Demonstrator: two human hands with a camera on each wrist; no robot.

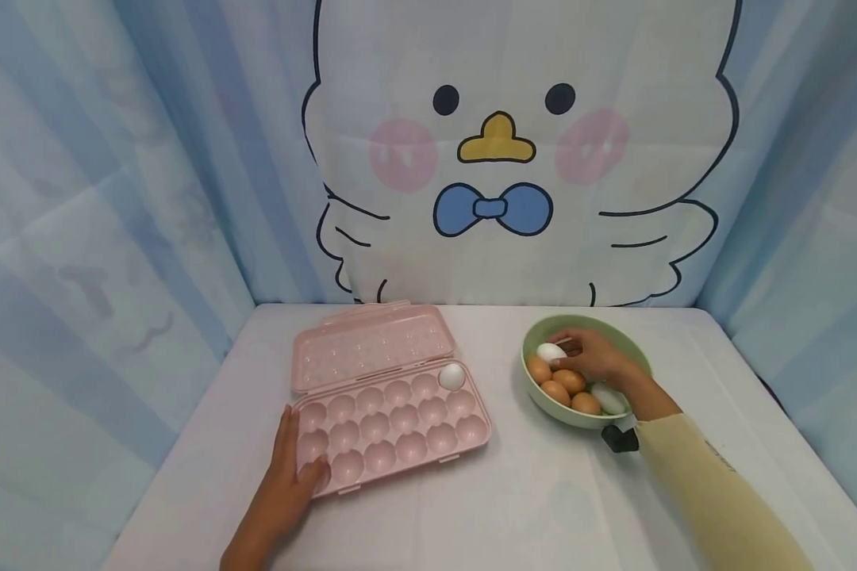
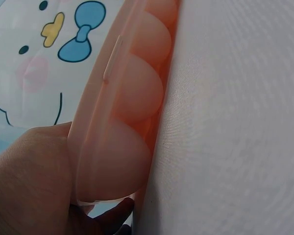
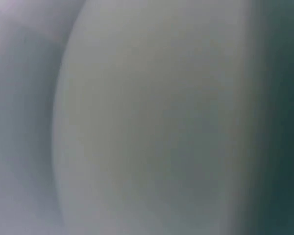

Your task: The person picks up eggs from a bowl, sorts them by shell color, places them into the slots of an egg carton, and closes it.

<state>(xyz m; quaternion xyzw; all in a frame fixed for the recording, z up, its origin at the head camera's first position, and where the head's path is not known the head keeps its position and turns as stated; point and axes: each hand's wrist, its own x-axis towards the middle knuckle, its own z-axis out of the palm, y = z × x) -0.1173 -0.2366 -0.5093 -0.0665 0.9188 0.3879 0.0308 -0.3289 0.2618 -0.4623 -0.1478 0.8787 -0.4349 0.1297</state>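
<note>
Gripping the tray [image 1: 389, 428] by its left end, our left hand [image 1: 286, 480] sits at the lower left of the head view, thumb over the near corner cup; in the left wrist view its fingers [image 2: 116, 215] show just under the end. The tray lies left of centre on the tabletop [image 1: 428, 527], its lid [image 1: 374, 342] folded open behind it. Of its 18 cups, 1 holds a white egg [image 1: 452, 377], at the tray's upper right corner.

Right of centre, our right hand [image 1: 594, 355] reaches into the bowl [image 1: 624, 343], its fingers pinching a 2nd white egg [image 1: 549, 354] at the bowl's upper left. Below that we count 4 brown eggs [image 1: 568, 381] and, at the bowl's lower right, a 3rd white egg [image 1: 607, 400]. A beige sleeve [image 1: 710, 484] runs to the lower right. The right wrist view gives us only a blurred pale curve.
</note>
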